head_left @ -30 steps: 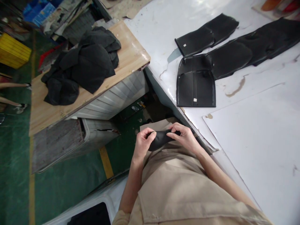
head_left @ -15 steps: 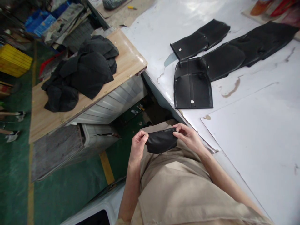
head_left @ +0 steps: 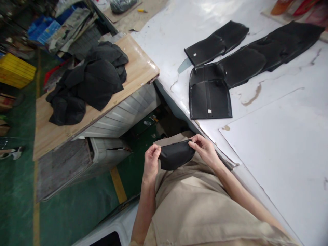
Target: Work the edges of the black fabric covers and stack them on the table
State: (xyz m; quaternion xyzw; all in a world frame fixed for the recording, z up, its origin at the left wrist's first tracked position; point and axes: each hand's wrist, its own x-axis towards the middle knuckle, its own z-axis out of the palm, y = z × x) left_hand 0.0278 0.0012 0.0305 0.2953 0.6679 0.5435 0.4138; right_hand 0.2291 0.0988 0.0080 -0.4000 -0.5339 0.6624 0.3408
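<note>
Left hand (head_left: pixel 151 163) and right hand (head_left: pixel 205 151) pinch a black piece (head_left: pixel 176 155) between their fingertips (head_left: pixel 158 150). Uneven pulling might crease it.

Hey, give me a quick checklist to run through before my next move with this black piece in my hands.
1. Left hand gripping one end of the black piece: ok.
2. Right hand gripping the other end: ok.
3. Black piece clear of the white table: ok, held up in front of the beige clothing.
4. White table unmarked: not ok, a brown stain shows.
5. Far side of the black piece free of flaws: cannot tell, it faces away.
</note>
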